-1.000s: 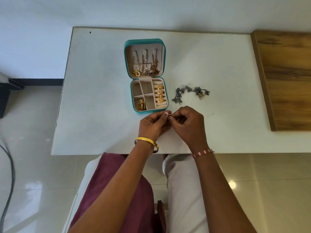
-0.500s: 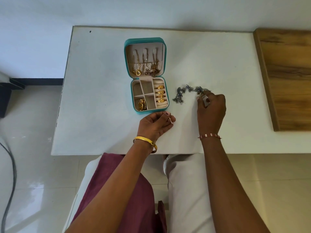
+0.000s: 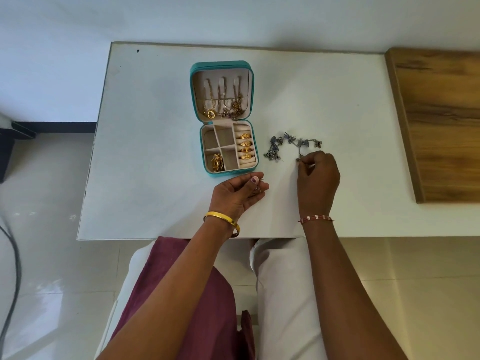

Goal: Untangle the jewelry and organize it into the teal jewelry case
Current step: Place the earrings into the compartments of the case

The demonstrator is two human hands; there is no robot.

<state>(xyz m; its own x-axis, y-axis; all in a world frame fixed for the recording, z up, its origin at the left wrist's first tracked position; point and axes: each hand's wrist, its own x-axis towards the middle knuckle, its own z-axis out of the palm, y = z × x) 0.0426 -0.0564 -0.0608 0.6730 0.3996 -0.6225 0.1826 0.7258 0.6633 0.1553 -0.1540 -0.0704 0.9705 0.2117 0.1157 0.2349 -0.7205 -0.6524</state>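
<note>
1. the tangle of dark silver jewelry (image 3: 291, 146) lies on the white table (image 3: 155, 126), just right of the open teal case (image 3: 223, 66) and apart from it.
2. the right hand (image 3: 318, 180) pinches one strand at the near edge of the tangle between thumb and fingertips; that strand runs up into the heap.
3. the left hand (image 3: 237, 194) rests on the table below the case, fingers curled, thumb and forefinger pinching a small thin metal piece (image 3: 259, 180); it is too small to name.
4. handling, as a judgement: these chains look very light, limp and fine. they will snag on each other and drag the whole heap along if pulled hard, and thin links could kink or snap.
5. best hold: a free end or a charm at the rim, fingertip pinch only, easing it out slowly while the other hand pins the rest.
6. the case already holds gold rings (image 3: 245, 146) in the right slots, gold chains (image 3: 223, 105) in the lid, and a gold piece (image 3: 217, 162) in the near left compartment.
</note>
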